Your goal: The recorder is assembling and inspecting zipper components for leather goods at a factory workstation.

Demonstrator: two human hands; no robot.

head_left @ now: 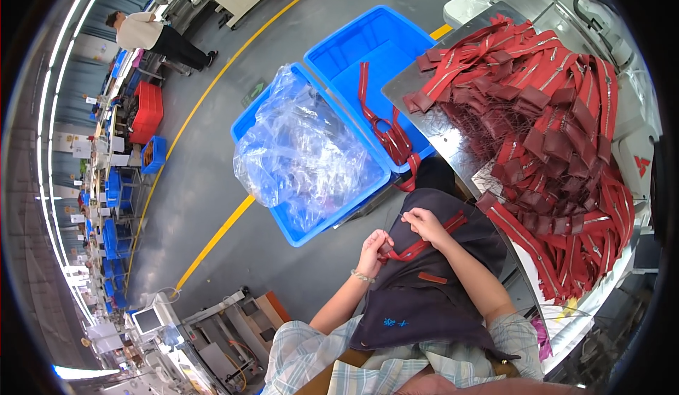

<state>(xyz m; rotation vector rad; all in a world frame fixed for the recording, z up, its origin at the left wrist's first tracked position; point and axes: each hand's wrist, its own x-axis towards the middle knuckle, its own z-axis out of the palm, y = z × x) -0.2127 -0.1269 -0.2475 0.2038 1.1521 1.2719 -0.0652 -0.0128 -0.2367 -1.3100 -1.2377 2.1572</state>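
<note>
My left hand (373, 252) is closed on one end of a red zipper (407, 255) with a dark red tab. From there the zipper runs across my lap and passes under my right wrist. My right hand (423, 225) is held just right of the left one, thumb and fingers pinched together. Whatever is between those fingertips is too small to make out. A dark apron (417, 306) covers my lap, with a small orange-brown tag on it. To my right, a large heap of red zippers (544, 126) with dark red tabs and loose threads lies on a metal worktop (407, 87).
A blue bin (297, 238) lined with clear plastic (304, 147) stands ahead on the left. Beside it, another blue bin (378, 14) has several red zippers (392, 140) hanging over its near edge. A person (152, 34) stands far left by workbenches. Yellow lines (212, 243) mark the floor.
</note>
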